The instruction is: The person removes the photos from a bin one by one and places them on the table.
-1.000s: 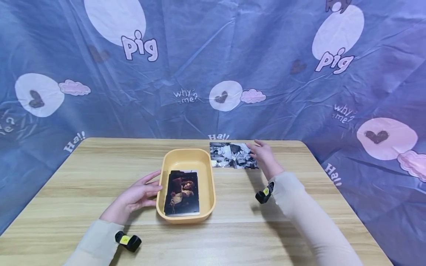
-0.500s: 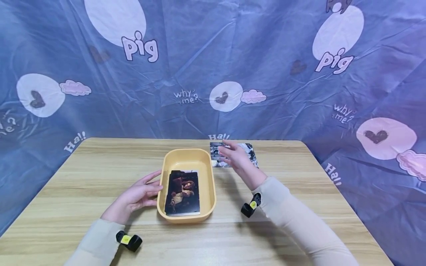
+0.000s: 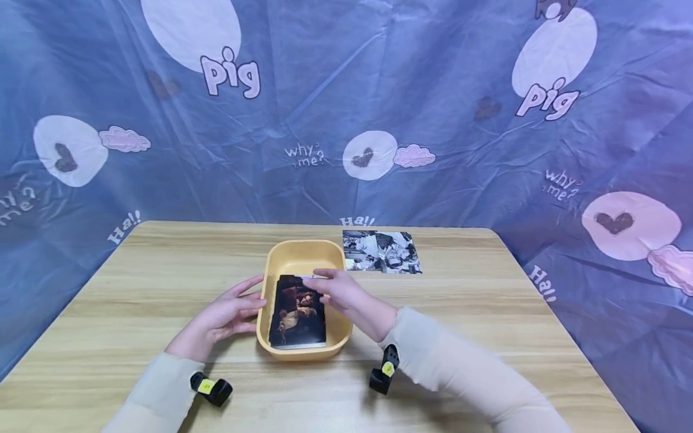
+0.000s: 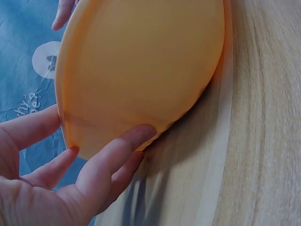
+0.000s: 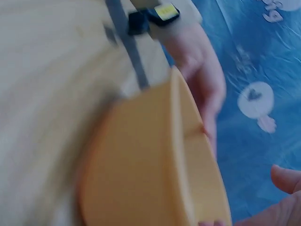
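A yellow plastic tub (image 3: 307,251) stands left of the table's middle, holding a small stack of picture cards; the top card (image 3: 295,322) has a dark painted scene with figures. My left hand (image 3: 230,316) touches the tub's left side with spread fingers; in the left wrist view its fingertips (image 4: 143,134) rest against the outer wall. Over the tub's right rim reaches my right hand (image 3: 349,297), its loosely extended fingers above the upper end of the stack. Nothing shows in its grasp. The right wrist view catches only part of this hand (image 5: 277,209) beside the tub.
A black-and-white picture (image 3: 381,252) lies flat near the table's back edge, right of the tub. The wooden table (image 3: 465,361) meets a blue printed curtain (image 3: 303,108) behind and at the sides. Both wrists wear black cameras.
My right hand has moved left and toward me, from over the black-and-white picture to above the card stack in the tub. The left hand has stayed at the tub's side.
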The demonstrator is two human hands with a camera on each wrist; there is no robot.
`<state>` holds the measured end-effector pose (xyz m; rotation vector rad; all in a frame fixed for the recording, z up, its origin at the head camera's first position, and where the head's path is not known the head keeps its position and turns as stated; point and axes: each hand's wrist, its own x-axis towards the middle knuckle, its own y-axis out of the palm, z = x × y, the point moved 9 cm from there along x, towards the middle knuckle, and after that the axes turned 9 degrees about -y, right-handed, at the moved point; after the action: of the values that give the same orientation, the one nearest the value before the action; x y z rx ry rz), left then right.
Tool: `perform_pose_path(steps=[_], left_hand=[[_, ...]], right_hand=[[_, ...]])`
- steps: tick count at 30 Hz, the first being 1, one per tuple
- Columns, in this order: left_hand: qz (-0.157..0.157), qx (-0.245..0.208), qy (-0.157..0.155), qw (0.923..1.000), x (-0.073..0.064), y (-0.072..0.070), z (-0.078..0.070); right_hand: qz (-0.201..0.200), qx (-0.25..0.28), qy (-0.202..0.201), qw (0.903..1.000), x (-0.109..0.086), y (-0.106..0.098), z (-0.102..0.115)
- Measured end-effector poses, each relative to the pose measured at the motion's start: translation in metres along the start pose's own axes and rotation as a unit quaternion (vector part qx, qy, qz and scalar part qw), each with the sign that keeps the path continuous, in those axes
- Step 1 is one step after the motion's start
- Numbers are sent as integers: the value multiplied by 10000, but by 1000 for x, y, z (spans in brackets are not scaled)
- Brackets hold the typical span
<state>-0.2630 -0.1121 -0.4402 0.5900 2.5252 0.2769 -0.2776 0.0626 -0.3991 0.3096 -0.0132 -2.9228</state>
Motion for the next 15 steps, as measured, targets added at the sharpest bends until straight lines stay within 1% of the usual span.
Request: perform_pose_path(steps=[4, 9, 15], left_hand=[[1, -17, -6, 10000, 1, 2, 0], [-46, -55, -36, 10000, 2, 2, 2], [-8, -10, 60, 10000, 0, 1, 1]], right_hand=[[-233, -426, 202, 9986, -5, 5, -17], [-568, -751, 226, 9953, -6, 4, -31], [-779, -1338, -92, 9879, 0, 3, -34]])
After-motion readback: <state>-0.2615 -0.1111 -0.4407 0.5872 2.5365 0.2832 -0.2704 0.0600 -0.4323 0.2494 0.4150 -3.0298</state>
